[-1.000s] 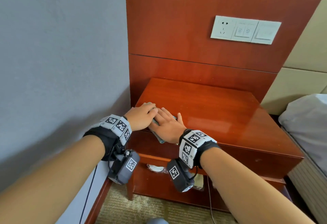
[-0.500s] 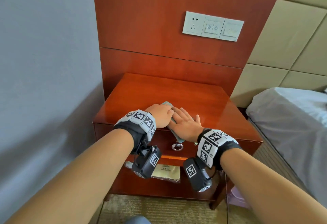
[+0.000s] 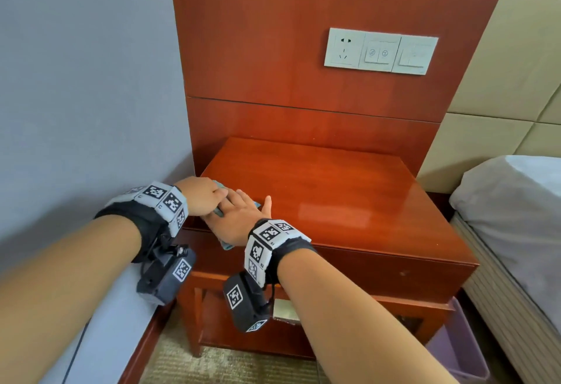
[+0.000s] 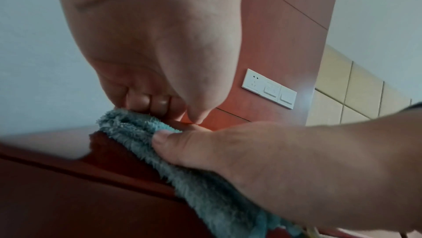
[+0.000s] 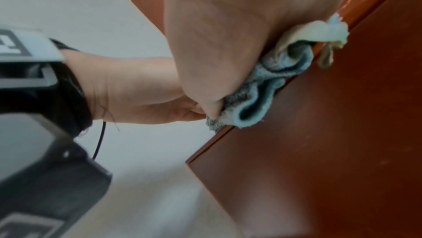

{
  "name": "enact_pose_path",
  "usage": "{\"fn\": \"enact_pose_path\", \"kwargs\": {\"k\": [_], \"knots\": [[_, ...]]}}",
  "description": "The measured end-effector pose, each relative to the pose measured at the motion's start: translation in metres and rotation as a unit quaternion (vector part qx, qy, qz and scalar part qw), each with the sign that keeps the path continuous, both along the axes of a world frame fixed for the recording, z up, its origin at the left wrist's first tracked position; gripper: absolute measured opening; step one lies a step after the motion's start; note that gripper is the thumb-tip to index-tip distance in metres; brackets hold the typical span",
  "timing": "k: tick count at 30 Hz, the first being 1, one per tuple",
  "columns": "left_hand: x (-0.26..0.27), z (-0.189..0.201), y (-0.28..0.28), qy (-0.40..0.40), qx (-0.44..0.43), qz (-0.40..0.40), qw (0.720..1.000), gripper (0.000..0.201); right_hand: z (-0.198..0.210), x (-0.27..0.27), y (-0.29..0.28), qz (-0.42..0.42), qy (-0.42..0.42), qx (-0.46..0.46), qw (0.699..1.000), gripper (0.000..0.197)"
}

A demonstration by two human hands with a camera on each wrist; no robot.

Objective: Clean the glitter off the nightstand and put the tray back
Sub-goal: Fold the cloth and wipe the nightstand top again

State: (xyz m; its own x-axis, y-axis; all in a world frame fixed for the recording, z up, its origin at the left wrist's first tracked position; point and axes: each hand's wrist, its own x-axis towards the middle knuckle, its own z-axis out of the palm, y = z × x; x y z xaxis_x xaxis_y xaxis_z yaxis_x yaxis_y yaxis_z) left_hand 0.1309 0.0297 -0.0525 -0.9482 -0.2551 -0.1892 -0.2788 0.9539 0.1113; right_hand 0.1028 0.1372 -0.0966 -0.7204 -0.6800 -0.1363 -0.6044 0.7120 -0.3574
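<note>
Pressure wants keeping even: right hand (image 3: 243,219) fingers flat, left hand (image 3: 202,198) curled on microfiber cloth (image 4: 205,193) at nightstand (image 3: 349,201) corner.

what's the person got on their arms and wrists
Both forearms are bare, with no sleeves. Each wrist carries a black strap with white blocks printed with black square marker codes, and a dark camera box hangs beneath each, bearing the same kind of marker. A thin black cable runs from the left wrist.

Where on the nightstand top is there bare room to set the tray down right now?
The nightstand top is bare from the hands across to its right edge and back to the wood panel. Only the front left corner is crowded: the left hand and right hand press the cloth there.
</note>
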Motion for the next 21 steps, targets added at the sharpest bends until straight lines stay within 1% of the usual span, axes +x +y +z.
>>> {"fn": "enact_pose_path", "kwargs": {"k": [1,4,8,10,13,16,18,21], "knots": [[-0.016,0.001,0.021,-0.001,0.005,-0.016,1.000,0.046,-0.001,-0.012,0.020,-0.013,0.002,0.000,1.000,0.067],[-0.037,0.001,0.044,0.005,0.013,-0.060,0.998,0.046,0.001,-0.026,0.053,-0.034,0.002,-0.004,0.999,0.067],[-0.082,0.000,0.133,-0.011,0.016,-0.172,0.985,0.047,-0.001,-0.054,0.147,-0.121,0.013,0.021,0.992,0.063],[-0.101,-0.002,0.181,-0.009,0.031,-0.212,0.977,0.047,0.000,-0.060,0.195,-0.166,0.017,0.032,0.985,0.061],[-0.121,-0.010,0.246,0.007,0.071,-0.244,0.967,0.046,0.004,-0.061,0.256,-0.228,0.023,0.047,0.972,0.059],[-0.129,-0.013,0.298,0.017,0.091,-0.267,0.959,0.046,0.003,-0.064,0.303,-0.293,0.020,0.039,0.955,0.063],[-0.134,-0.015,0.319,0.019,0.095,-0.277,0.956,0.047,0.001,-0.068,0.320,-0.317,0.013,0.035,0.948,0.065],[-0.145,-0.018,0.328,0.013,0.095,-0.277,0.956,0.048,0.001,-0.076,0.328,-0.325,-0.012,0.026,0.945,0.068]]}}
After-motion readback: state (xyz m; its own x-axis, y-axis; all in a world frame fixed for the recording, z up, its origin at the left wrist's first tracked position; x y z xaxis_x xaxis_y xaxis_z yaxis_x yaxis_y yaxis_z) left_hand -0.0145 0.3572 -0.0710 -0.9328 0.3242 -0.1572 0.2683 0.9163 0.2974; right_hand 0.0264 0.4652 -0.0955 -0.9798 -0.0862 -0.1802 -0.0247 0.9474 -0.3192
